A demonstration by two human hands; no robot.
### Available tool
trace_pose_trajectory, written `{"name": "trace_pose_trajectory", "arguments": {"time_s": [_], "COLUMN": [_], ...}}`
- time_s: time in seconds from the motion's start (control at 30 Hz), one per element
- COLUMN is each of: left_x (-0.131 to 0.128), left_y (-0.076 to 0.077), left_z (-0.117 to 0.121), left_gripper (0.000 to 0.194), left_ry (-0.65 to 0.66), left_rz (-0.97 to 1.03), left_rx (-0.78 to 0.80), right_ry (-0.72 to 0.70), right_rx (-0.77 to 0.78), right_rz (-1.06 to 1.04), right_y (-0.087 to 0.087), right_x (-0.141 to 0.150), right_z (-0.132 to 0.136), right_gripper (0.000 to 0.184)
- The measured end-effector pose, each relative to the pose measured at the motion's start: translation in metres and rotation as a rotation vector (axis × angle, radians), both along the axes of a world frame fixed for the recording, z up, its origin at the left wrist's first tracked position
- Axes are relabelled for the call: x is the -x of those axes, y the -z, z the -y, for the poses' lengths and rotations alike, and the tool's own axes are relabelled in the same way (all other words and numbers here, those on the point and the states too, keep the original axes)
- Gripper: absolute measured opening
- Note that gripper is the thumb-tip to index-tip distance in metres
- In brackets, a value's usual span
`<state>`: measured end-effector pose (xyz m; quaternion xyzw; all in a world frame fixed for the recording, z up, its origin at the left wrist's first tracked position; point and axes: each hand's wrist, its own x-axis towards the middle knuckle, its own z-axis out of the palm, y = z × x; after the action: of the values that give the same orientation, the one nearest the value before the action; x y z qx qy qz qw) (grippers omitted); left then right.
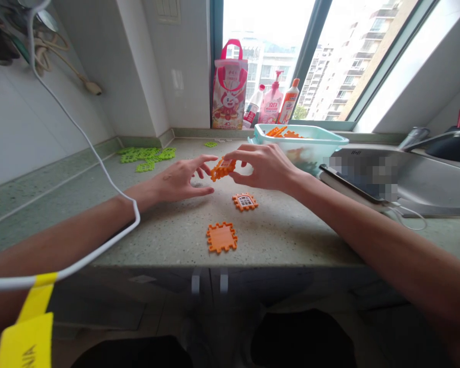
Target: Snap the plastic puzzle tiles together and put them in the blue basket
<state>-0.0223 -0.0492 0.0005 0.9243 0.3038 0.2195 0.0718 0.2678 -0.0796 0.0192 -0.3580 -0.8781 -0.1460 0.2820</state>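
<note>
Both hands meet over the grey countertop point(168, 230) around an orange toothed plastic tile piece point(222, 167). My right hand point(262, 166) pinches it from the right with curled fingers. My left hand point(180, 179) touches its left edge with fingertips, thumb stretched below. Two more orange tiles lie on the counter nearer me: a small one with a window pattern point(245, 201) and a larger plain square point(222, 237).
A mint plastic bin point(314, 140) with orange pieces stands behind my right hand. Green tiles point(147, 154) lie at the back left. Bottles and a red bag point(230, 87) stand on the windowsill. A sink point(425, 184) lies to the right. A white cable point(111, 184) crosses my left arm.
</note>
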Motion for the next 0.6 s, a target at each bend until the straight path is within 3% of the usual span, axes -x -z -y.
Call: {"name": "trace_pose_trajectory", "arguments": {"time_s": [0.17,0.43,0.6], "left_x": [-0.002,-0.001,0.002], "left_y": [0.0,0.002,0.004], "left_z": [0.002,-0.002,-0.006], "left_gripper": [0.082,0.075,0.072], "left_ry": [-0.003,0.011,0.012], "left_rz": [-0.011,-0.024,0.012], "left_rx": [0.04,0.046,0.029], "right_ry": [0.133,0.279,0.439], "right_rx": [-0.121,-0.181,-0.282], "right_rz": [-0.072,-0.094,-0.121], "right_y": [-0.012,-0.021,-0.038], "right_x": [-0.017,-0.035,-0.054], "right_z": [-0.01,-0.018,-0.019], "right_gripper": [0.034,0.035,0.039]}}
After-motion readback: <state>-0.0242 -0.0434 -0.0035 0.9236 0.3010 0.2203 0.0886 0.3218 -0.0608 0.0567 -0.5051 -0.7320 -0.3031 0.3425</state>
